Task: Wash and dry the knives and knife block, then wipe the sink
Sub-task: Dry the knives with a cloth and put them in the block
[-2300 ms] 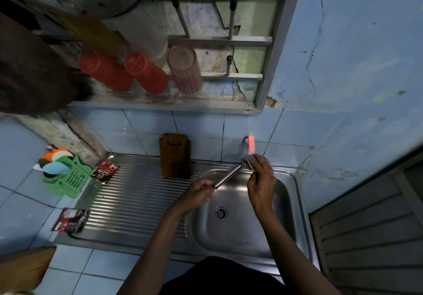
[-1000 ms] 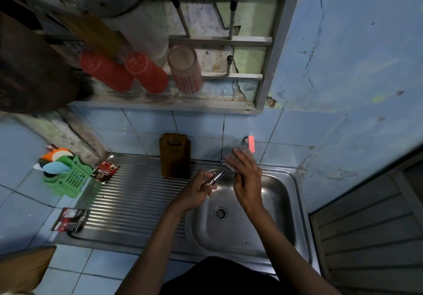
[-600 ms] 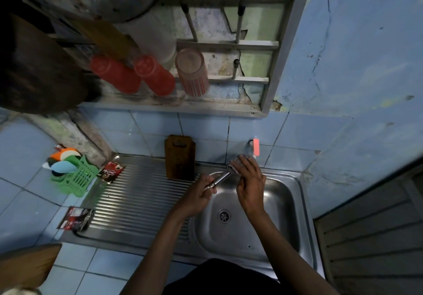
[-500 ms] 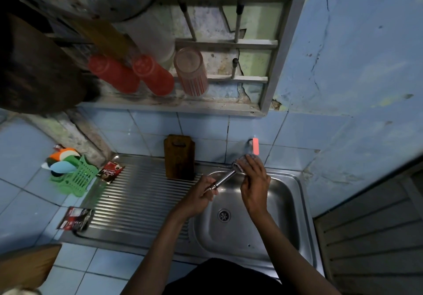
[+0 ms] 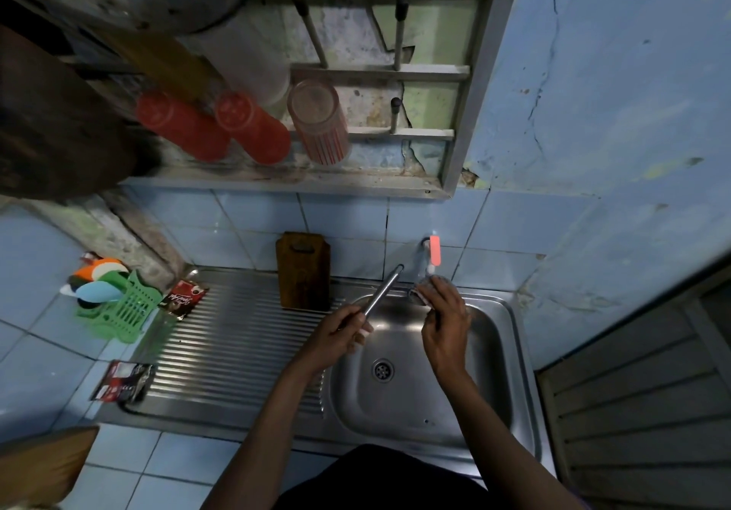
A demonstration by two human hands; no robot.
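Scrubber (image 5: 421, 291) now off the knife (image 5: 381, 290) — earlier it rubbed the blade. Left hand (image 5: 338, 333) grips knife handle, blade pointing far over sink (image 5: 510, 355); right hand (image 5: 445, 321) pinches scrubber nr tap (image 5: 433, 252) — just beside blade.

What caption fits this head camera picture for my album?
Over the sink, the left hand holds a knife while the right hand holds a scrubber.

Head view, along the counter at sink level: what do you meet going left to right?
green basket → red sachet → wooden knife block → left hand holding a steel knife → right hand holding a scrubber under the tap.
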